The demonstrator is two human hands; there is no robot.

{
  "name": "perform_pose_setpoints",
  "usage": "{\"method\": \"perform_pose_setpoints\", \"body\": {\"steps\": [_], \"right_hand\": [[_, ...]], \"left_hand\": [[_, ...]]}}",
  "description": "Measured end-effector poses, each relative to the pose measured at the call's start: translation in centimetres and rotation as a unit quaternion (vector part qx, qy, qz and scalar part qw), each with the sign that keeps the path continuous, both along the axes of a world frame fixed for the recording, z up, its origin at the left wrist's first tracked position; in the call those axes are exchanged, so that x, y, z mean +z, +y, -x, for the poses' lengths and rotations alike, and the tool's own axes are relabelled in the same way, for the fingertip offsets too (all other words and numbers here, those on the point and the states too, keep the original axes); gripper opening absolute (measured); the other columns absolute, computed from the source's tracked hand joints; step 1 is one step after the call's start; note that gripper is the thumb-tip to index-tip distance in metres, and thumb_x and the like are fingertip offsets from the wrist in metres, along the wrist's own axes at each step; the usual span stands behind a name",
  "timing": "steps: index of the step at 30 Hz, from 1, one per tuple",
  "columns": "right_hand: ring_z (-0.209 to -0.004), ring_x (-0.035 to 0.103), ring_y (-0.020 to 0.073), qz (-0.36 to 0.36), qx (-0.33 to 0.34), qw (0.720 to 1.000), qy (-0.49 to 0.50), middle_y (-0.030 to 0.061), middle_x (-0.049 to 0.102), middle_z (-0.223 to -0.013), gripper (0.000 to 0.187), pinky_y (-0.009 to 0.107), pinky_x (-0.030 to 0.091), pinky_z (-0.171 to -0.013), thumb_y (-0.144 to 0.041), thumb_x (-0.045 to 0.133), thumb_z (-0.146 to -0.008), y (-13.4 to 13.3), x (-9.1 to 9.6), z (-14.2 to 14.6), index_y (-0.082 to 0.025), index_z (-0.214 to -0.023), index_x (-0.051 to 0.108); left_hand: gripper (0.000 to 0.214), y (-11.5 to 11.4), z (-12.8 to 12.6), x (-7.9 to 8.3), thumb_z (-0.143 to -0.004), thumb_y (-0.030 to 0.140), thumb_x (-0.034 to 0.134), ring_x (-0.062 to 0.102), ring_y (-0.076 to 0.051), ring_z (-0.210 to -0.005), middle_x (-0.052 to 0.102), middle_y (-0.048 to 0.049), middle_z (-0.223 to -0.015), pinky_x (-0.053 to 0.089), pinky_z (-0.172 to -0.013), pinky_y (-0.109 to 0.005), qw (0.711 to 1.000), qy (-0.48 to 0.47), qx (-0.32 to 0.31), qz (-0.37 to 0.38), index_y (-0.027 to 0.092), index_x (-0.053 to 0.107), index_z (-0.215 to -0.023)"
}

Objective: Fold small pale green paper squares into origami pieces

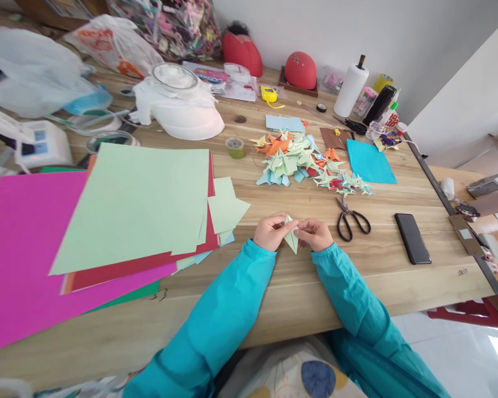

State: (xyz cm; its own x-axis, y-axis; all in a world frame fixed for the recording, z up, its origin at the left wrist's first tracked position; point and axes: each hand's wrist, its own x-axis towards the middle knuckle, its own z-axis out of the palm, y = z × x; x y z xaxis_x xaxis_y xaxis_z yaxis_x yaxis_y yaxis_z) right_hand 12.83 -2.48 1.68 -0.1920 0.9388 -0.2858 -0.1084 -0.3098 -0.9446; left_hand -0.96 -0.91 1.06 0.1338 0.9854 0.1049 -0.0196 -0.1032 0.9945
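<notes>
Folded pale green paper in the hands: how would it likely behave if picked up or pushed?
Probably very light: the folded paper is small beside the left hand and right hand holding it. Its creased diamond shape may lend it some stiffness, yet being paper, it would likely crush easily.

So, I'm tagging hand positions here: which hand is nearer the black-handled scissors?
Right. The right hand is just left of the scissors, not touching them; the left hand is farther left, at the left side of the folded green paper.
</notes>
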Motion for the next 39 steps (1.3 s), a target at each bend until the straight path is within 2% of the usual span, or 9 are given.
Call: {"method": "perform_pose_setpoints", "body": {"steps": [4,10,13,17,19,22,26,35,39], "right_hand": [[-0.035,0.054,0.0096,0.006,0.016,1.000,0.004,-0.0039,0.059,-0.043,0.032,0.019,0.045,-0.036,-0.035,0.074,-0.051,0.1,-0.2,-0.1,-0.014,-0.064,0.054],[-0.034,0.054,0.0107,0.012,0.062,0.998,-0.002,-0.0018,0.061,-0.042,0.030,0.019,0.045,-0.034,-0.036,0.073,-0.054,0.4,-1.0,-0.3,-0.014,-0.062,0.055],[-0.034,0.055,0.0112,0.012,0.055,0.998,-0.001,-0.0016,0.061,-0.043,0.030,0.020,0.045,-0.034,-0.036,0.073,-0.053,0.4,-1.2,-0.3,-0.014,-0.063,0.055],[-0.034,0.055,0.0117,0.019,0.027,0.999,-0.001,-0.0015,0.061,-0.043,0.030,0.020,0.045,-0.034,-0.035,0.074,-0.051,0.6,-1.0,-0.4,-0.014,-0.062,0.056],[-0.034,0.055,0.0115,0.023,0.017,1.000,-0.003,-0.0018,0.060,-0.042,0.029,0.020,0.045,-0.034,-0.033,0.075,-0.050,0.6,-0.8,-0.4,-0.014,-0.062,0.056],[-0.033,0.054,0.0110,0.027,0.015,1.000,-0.007,-0.0024,0.059,-0.040,0.029,0.019,0.044,-0.034,-0.032,0.075,-0.049,0.7,-0.7,-0.5,-0.014,-0.062,0.056],[-0.034,0.054,0.0110,0.029,0.018,0.999,-0.006,-0.0027,0.059,-0.041,0.030,0.019,0.044,-0.034,-0.033,0.075,-0.049,0.6,-0.8,-0.4,-0.014,-0.063,0.056],[-0.034,0.054,0.0105,0.017,0.051,0.999,-0.003,-0.0026,0.060,-0.041,0.033,0.019,0.045,-0.035,-0.035,0.075,-0.049,0.4,-0.9,-0.2,-0.014,-0.063,0.054],[-0.036,0.055,0.0102,-0.010,0.020,1.000,-0.004,-0.0027,0.060,-0.044,0.035,0.020,0.045,-0.036,-0.039,0.075,-0.050,0.3,-0.9,0.0,-0.015,-0.064,0.055]], "left_hand": [[0.024,0.1,0.1,0.1,-0.067,0.034,0.064,0.044,-0.010,-0.055,0.048,0.0007,-0.056,0.034,-0.050,-0.024,0.999,-0.009,0.036,0.013,0.015,0.062,-0.052],[0.020,0.2,0.7,0.8,-0.067,0.034,0.064,0.051,-0.012,-0.062,0.057,-0.0004,-0.061,0.039,-0.057,-0.023,0.996,-0.005,0.076,0.044,0.016,0.066,-0.059],[0.026,0.2,0.7,0.8,-0.067,0.040,0.062,0.051,-0.012,-0.058,0.058,-0.0012,-0.060,0.039,-0.053,-0.023,0.994,-0.014,0.081,0.079,0.015,0.066,-0.060],[0.041,0.2,0.4,0.7,-0.071,0.051,0.053,0.049,-0.011,-0.050,0.059,-0.0029,-0.061,0.038,-0.048,-0.024,0.985,-0.075,0.064,0.145,0.013,0.068,-0.074],[0.037,0.2,0.3,0.7,-0.067,0.048,0.060,0.052,-0.012,-0.055,0.061,-0.0037,-0.064,0.039,-0.051,-0.024,0.988,-0.073,0.046,0.130,0.013,0.068,-0.074],[0.023,0.2,0.3,0.6,-0.057,0.036,0.071,0.051,-0.013,-0.060,0.058,-0.0017,-0.063,0.040,-0.055,-0.024,0.997,-0.033,0.022,0.058,0.014,0.065,-0.060],[0.025,0.1,0.3,0.5,-0.064,0.033,0.067,0.044,-0.010,-0.054,0.047,0.0014,-0.052,0.035,-0.051,-0.024,0.999,-0.001,0.030,0.010,0.015,0.058,-0.047],[0.029,0.0,0.5,0.8,-0.073,0.033,0.057,0.051,-0.012,-0.058,0.055,-0.0016,-0.059,0.039,-0.056,-0.024,0.998,0.017,0.051,0.009,0.016,0.060,-0.049],[0.029,0.0,0.5,1.0,-0.071,0.036,0.059,0.052,-0.013,-0.060,0.058,-0.0027,-0.061,0.041,-0.056,-0.024,0.999,-0.003,0.026,0.023,0.015,0.062,-0.052]]}}
